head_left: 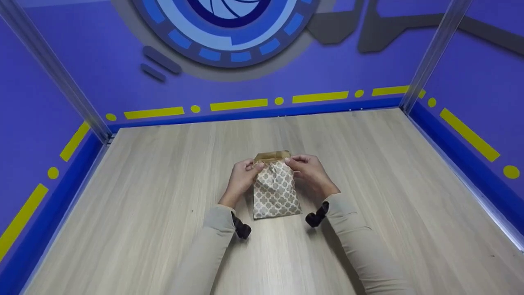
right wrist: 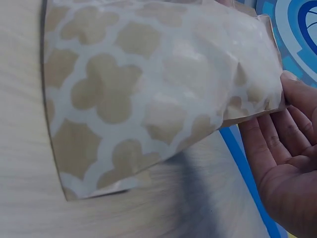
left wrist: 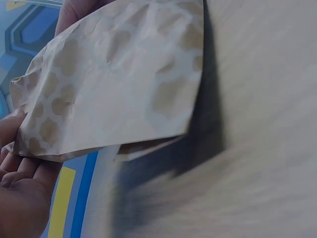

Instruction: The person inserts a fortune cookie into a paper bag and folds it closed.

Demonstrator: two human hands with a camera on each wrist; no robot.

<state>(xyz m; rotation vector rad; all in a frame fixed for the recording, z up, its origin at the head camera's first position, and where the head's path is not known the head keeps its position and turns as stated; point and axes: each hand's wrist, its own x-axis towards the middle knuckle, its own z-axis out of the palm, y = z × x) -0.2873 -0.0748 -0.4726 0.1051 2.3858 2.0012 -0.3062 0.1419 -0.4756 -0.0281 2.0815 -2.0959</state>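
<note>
A small paper bag point(head_left: 275, 190) with a tan quatrefoil pattern on white is held upright over the middle of the table. Plain brown paper point(head_left: 272, 155) shows along its top edge. My left hand point(head_left: 242, 177) pinches the upper left side of the bag, thumb in front and fingers behind. At the upper right side, my right hand point(head_left: 311, 171) grips it the same way. In the left wrist view the patterned paper point(left wrist: 114, 84) looks creased. The right wrist view has the bag's lower edge point(right wrist: 99, 193) slightly parted. What is inside cannot be seen.
A light wood table point(head_left: 155, 196) lies beneath the hands. Blue walls point(head_left: 348, 69) with yellow dashes enclose its back and both sides, with metal posts point(head_left: 434, 53) at the corners. Black wrist mounts point(head_left: 241, 229) hang below both sleeves.
</note>
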